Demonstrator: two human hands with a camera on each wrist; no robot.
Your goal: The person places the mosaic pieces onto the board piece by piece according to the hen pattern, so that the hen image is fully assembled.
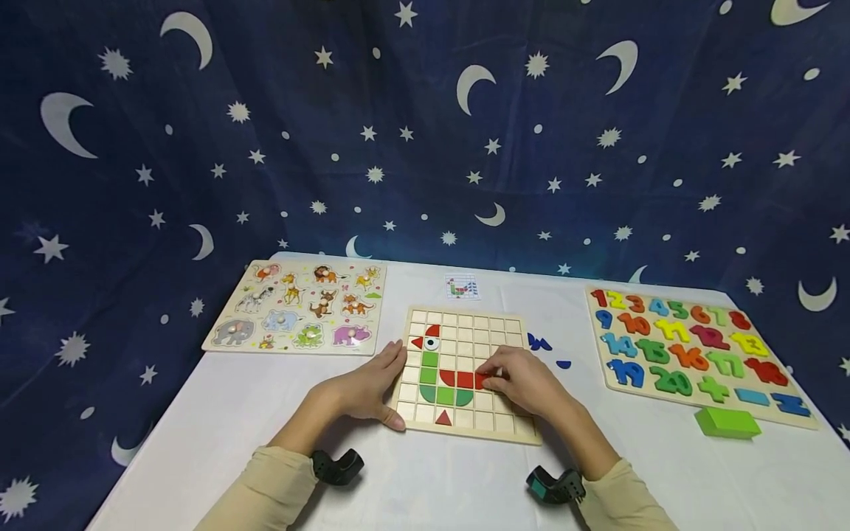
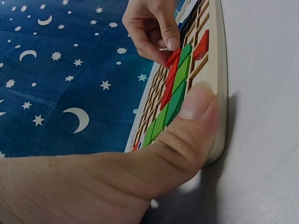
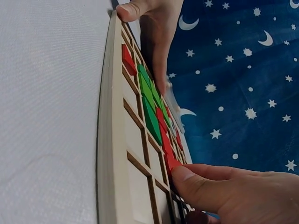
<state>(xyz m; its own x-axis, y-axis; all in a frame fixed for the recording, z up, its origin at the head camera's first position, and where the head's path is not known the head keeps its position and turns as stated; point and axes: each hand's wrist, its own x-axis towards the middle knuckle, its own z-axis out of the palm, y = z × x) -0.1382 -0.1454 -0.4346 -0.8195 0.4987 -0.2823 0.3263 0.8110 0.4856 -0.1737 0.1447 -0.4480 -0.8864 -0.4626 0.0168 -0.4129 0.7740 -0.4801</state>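
A wooden grid board (image 1: pixel 488 435) lies on the white table, with coloured pieces forming a bird shape in its cells. My left hand (image 1: pixel 361 387) rests against the board's left side, its thumb on the near corner. Over the middle of the grid, my right hand (image 1: pixel 526 377) pinches a red piece (image 3: pixel 171 162) between thumb and fingertips, at the right end of a red row. Green pieces (image 1: pixel 445 396) run below that row. A red triangle (image 1: pixel 443 418) sits nearer the front edge, and a round eye piece (image 1: pixel 432 344) lies at upper left.
Behind the board lies a small picture card (image 1: pixel 461 287). Loose blue pieces (image 1: pixel 539 342) are to its right. An animal puzzle (image 1: pixel 299 306) stands at left, a number puzzle (image 1: pixel 690 346) at right, with a green block (image 1: pixel 727 423) at its near edge.
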